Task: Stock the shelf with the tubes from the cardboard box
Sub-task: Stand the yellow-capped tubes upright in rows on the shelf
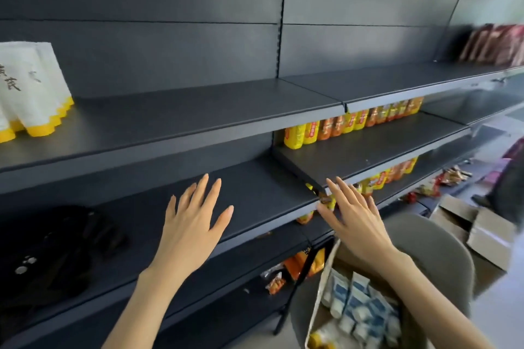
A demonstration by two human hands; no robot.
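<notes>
Left hand (pixel 195 224), right hand (pixel 354 224): both spread flat, empty, at shelf (pixel 255 198). Step: tube pickup pending. Next, likely: lift tubes (pixel 357 303) from cardboard box (pixel 321 289).

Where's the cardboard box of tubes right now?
Head view, lower right: the cardboard box sits on a grey seat, just below the right hand and forearm, open-topped with white-and-blue tubes inside.

A grey rounded chair (pixel 442 249) stands on the pale, bright floor (pixel 494 307) at right.
</notes>
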